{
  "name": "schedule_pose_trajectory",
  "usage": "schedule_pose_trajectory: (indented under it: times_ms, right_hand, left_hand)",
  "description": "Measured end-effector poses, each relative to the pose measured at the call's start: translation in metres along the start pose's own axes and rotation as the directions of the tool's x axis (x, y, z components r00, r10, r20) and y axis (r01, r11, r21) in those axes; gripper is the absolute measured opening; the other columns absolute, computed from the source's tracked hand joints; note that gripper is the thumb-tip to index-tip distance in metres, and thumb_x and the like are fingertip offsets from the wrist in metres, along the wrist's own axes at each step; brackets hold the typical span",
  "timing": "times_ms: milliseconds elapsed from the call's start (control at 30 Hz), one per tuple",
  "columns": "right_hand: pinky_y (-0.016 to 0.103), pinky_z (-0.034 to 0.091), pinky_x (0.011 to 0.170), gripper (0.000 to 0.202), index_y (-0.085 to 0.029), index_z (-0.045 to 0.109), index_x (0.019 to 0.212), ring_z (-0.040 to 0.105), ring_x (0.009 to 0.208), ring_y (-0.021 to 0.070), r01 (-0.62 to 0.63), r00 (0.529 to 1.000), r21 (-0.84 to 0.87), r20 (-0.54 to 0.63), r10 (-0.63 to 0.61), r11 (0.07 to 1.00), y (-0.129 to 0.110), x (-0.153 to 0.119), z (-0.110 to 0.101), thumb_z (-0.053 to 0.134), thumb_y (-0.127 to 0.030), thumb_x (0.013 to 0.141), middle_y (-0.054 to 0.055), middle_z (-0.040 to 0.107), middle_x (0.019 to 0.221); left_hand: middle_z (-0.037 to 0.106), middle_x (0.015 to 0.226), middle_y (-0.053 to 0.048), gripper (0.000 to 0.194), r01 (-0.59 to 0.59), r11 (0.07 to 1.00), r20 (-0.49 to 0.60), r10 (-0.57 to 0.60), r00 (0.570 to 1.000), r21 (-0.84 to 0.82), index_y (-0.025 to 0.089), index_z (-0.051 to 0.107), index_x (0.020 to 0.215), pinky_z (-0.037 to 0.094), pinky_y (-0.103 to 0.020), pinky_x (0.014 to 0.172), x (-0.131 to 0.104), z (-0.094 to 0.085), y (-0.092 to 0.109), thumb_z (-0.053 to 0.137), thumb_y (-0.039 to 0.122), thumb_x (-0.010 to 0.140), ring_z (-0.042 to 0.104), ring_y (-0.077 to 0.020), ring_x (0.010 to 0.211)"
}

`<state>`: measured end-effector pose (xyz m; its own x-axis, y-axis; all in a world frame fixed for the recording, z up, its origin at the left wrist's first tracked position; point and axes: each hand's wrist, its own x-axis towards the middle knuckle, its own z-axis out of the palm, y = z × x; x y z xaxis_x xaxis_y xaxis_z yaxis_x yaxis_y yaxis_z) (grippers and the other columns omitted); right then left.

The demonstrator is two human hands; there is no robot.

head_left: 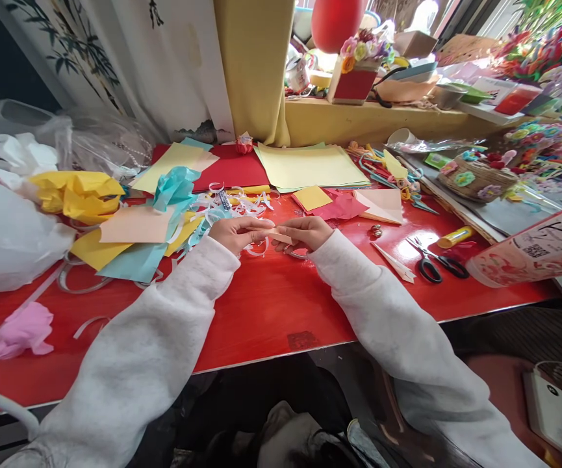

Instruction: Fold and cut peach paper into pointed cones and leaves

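Note:
Between my two hands, above the red table point(266, 305), is a small folded piece of peach paper point(281, 238). My left hand point(238, 233) pinches its left end, and my right hand point(308, 232) grips the right end with thumb and fingers. The fingertips almost meet and cover part of the paper. White paper strips point(256, 207) lie loosely behind the hands. To the right of my right hand are a folded peach sheet point(382, 205), red paper point(342, 205) with a yellow square point(312, 197), and a narrow pointed paper piece point(394, 261).
Black-handled scissors point(435, 260), a yellow glue stick point(455, 237) and a tilted printed cup point(534, 244) stand to the right. Crumpled yellow paper point(78, 195) and a white plastic bag point(12, 227) take up the left. Pale yellow sheets point(310, 166) lie at the back.

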<state>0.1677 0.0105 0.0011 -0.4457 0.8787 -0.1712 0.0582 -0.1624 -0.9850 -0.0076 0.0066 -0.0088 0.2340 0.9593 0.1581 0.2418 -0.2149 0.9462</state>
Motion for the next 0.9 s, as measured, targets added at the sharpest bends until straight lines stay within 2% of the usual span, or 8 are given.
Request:
schedule_pose_trajectory:
  times_ms: [133,400,600,733,900]
  right_hand:
    - [0.02,0.05,0.051,0.032,-0.011,0.063,0.076,0.061,0.062,0.0139,-0.05,0.998,-0.054,0.029,0.052,0.997,-0.003,-0.003,0.003,0.064,-0.038,0.059,0.006,0.065,0.067]
    - [0.018,0.048,0.049,0.029,-0.009,0.06,0.071,0.059,0.052,0.0098,0.032,0.999,-0.111,0.027,-0.029,0.993,-0.004,-0.006,0.011,0.064,-0.036,0.059,0.003,0.061,0.055]
    - [0.02,0.049,0.049,0.034,-0.011,0.058,0.074,0.06,0.053,0.0116,0.011,0.999,-0.003,0.048,-0.011,1.0,0.004,0.0,0.007,0.062,-0.041,0.059,0.004,0.063,0.062]
    - [0.02,0.048,0.045,0.034,-0.01,0.057,0.072,0.059,0.05,0.0122,0.085,0.996,-0.069,0.019,-0.084,0.994,0.005,0.0,0.007,0.059,-0.043,0.062,0.003,0.062,0.059]
    - [0.022,0.049,0.05,0.032,-0.008,0.058,0.074,0.059,0.052,0.0126,0.014,0.999,-0.106,0.032,-0.01,0.994,0.001,-0.003,0.011,0.061,-0.038,0.061,0.003,0.06,0.056]
  left_hand:
    - [0.065,0.077,-0.003,0.031,0.027,0.999,-0.023,-0.026,0.999,0.023,0.017,0.066,0.08,0.046,-0.024,0.067,-0.001,-0.001,0.003,0.066,0.034,0.054,0.058,-0.0139,0.07]
    - [0.065,0.073,-0.004,0.034,0.041,0.997,0.012,-0.04,0.999,-0.06,0.015,0.065,0.08,0.048,-0.026,0.067,0.0,0.0,0.001,0.066,0.038,0.055,0.058,-0.0138,0.066]
    - [0.065,0.071,-0.004,0.031,-0.002,0.998,0.011,0.001,1.0,0.063,0.016,0.066,0.079,0.046,-0.023,0.062,0.001,-0.003,-0.001,0.063,0.037,0.058,0.058,-0.0126,0.062]
    - [0.065,0.074,-0.003,0.03,-0.026,0.992,0.046,0.02,0.999,0.127,0.017,0.065,0.082,0.045,-0.022,0.063,0.0,-0.005,0.0,0.062,0.036,0.059,0.058,-0.0124,0.065]
    - [0.064,0.068,-0.002,0.025,-0.037,0.976,0.044,0.028,0.999,0.213,0.018,0.065,0.08,0.045,-0.02,0.058,-0.002,-0.004,0.002,0.06,0.035,0.062,0.057,-0.011,0.061]
